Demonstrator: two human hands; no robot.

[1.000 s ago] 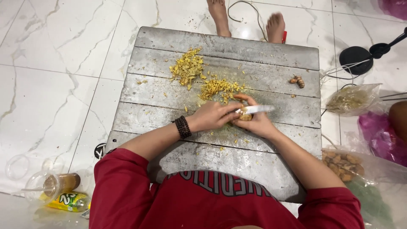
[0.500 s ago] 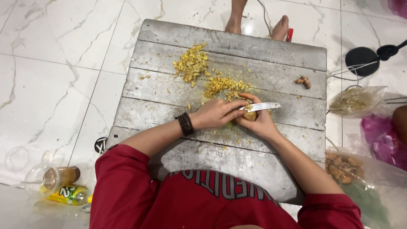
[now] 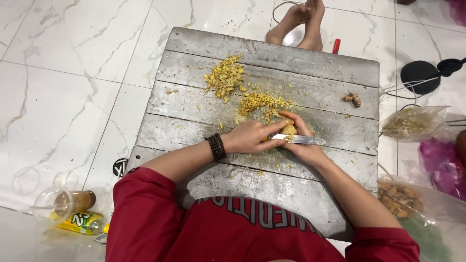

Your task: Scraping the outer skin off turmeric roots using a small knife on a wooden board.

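My left hand (image 3: 248, 137), with a dark beaded bracelet on the wrist, grips a small knife (image 3: 300, 139) whose blade points right. My right hand (image 3: 305, 148) holds a pale yellow root piece (image 3: 290, 129) against the blade, fingers curled over it. Both hands meet over the middle of a grey wooden board (image 3: 204, 126). Two heaps of yellow peelings (image 3: 224, 76) lie just beyond my hands. A small unpeeled root (image 3: 353, 99) rests alone at the board's right side.
Another person's bare feet (image 3: 301, 24) stand at the board's far edge beside a red object (image 3: 336, 46). Clear bags of roots (image 3: 413, 122) lie on the right. A plastic cup (image 3: 73, 201) and a yellow-green bottle (image 3: 80, 222) sit on the white marble floor at the left.
My hands stay together on the root, with the knife blade shifting slightly against it. The feet at the far edge have moved closer together.
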